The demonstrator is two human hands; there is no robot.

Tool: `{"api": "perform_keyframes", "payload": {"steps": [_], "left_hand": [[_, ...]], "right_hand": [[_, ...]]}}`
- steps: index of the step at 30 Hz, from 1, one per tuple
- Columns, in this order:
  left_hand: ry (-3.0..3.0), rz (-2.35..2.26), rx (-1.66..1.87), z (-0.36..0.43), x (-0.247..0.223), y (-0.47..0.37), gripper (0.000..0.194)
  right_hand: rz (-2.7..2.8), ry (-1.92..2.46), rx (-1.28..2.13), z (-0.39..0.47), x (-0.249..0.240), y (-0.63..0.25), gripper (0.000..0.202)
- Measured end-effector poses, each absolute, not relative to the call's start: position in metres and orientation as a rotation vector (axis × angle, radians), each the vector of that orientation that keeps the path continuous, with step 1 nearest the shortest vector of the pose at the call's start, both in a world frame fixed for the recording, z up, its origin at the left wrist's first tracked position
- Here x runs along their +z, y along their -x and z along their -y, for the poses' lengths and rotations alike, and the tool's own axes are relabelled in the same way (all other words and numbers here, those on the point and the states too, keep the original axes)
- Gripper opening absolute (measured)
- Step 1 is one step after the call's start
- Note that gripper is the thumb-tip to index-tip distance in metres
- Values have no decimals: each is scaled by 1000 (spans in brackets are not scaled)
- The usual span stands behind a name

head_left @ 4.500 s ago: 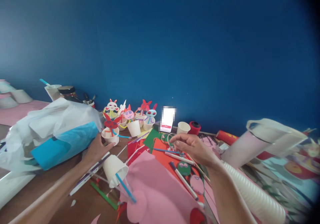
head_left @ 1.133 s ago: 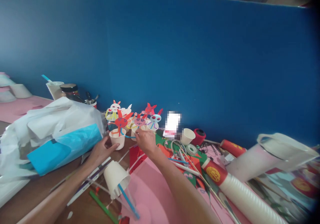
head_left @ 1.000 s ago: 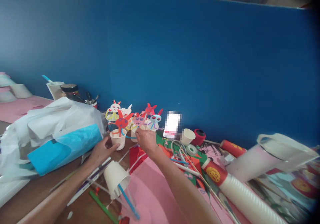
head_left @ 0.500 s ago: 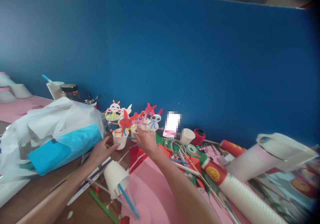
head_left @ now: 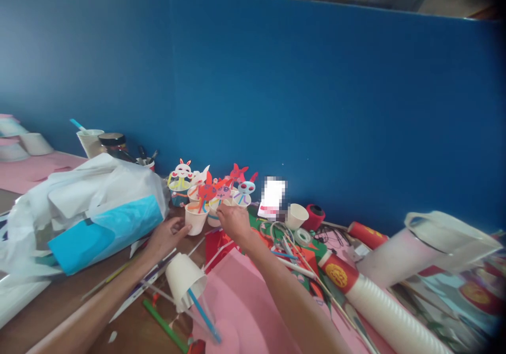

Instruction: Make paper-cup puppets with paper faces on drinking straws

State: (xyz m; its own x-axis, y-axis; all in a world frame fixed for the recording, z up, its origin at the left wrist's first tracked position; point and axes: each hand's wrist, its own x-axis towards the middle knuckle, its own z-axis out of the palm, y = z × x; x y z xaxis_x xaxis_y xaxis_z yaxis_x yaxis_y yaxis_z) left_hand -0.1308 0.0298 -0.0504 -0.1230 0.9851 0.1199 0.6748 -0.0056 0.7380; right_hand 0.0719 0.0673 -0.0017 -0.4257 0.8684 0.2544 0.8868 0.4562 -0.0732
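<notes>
My left hand (head_left: 168,236) curls its thumb and fingers against the left side of a white paper cup (head_left: 195,221). A red paper cut-out figure with long ears (head_left: 207,189) rises from that cup. Beside it, my right hand (head_left: 235,222) has its fingers closed in front of another cup with a pink, drawn-on paper figure (head_left: 223,189); its fingertips hide what they pinch, if anything. Grouped close behind are a white rabbit figure (head_left: 183,171), a red figure (head_left: 237,173) and a pale blue figure with red eyes (head_left: 246,187), with cups below them.
A tipped paper cup with a blue straw (head_left: 185,276) lies in front, by pink paper (head_left: 233,301). At left is a plastic bag with a blue packet (head_left: 106,235). At right are a phone (head_left: 272,196), tape (head_left: 302,237), stacked cups (head_left: 395,301) and a pitcher (head_left: 411,248). A blue partition (head_left: 296,96) stands behind.
The cup with the red figure has shifted slightly right, my left hand staying against it. Its red figure now overlaps the pink one more. My right hand has moved only slightly.
</notes>
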Motion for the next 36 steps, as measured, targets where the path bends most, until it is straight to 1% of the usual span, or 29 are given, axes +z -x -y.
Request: {"api": "perform_keyframes", "payload": {"steps": [4,9,16,20,27,36], "left_hand": [[-1719,-1819,910,-30,-51,130,32],[-1700,-1841,909,-28,-48,128,30],[-1647,-1814,898,-27,-44,128,38],[-1621,-1770,946,-26,-43,127,38],[-1658,-1843,931,-25,-39,122,43],[-1687,-1817,940,-27,-43,123,41]], "right_hand": [[2467,1526,-95,-68,3,-73,23],[2469,1541,-77,-67,7,-72,22],[2457,1555,-55,-66,8,-75,24],[2466,1573,-48,-66,9,-76,22],[2527,1537,-71,-72,12,-75,21],[2524,1537,-72,-72,10,-77,20]]}}
